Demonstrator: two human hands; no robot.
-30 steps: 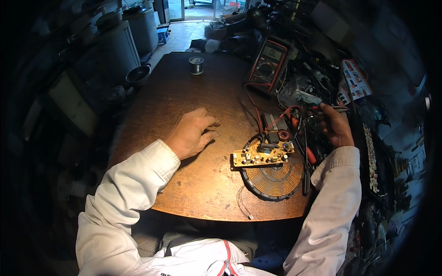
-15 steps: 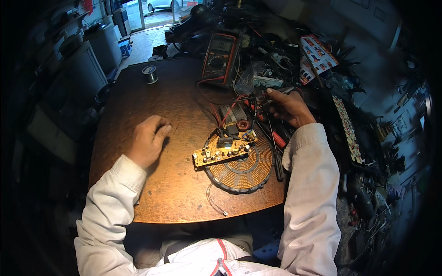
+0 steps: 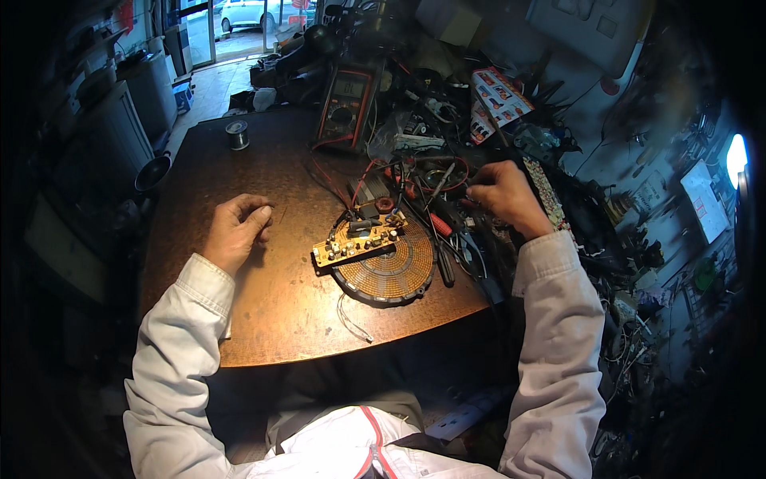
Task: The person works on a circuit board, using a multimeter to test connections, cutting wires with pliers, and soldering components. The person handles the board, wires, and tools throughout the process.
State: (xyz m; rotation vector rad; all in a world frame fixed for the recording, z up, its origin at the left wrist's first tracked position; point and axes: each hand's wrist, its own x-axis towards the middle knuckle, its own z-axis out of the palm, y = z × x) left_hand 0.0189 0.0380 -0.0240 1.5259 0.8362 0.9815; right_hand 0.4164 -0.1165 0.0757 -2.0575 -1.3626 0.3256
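1. The left grip (image 3: 234, 233), a bare hand, is released over the left part of the desk (image 3: 275, 311), fingers half curled with nothing visible in them.
2. The right grip (image 3: 512, 199) is over the clutter on the right, fingertips drawn together; whether they pinch anything, I cannot tell.
3. Near the right grip are a tool with a red handle (image 3: 440, 225) and, closer to the person, a dark handle (image 3: 447, 270).
4. Between the two hands, the yellowish circuit board (image 3: 355, 249) lies slantwise over the upper left of the round coil (image 3: 391, 279), which rests on the desk.
5. Just beyond the board are a reddish wound ring (image 3: 384, 205) and a finned metal block (image 3: 369, 190).
6. Thin wires (image 3: 343, 315) trail toward the near edge, ending in a small pale connector.
7. Farther out, the multimeter (image 3: 347, 108) stands tilted, a red lead running from it.
8. A spool of wire (image 3: 237, 136) stands near the far left corner.
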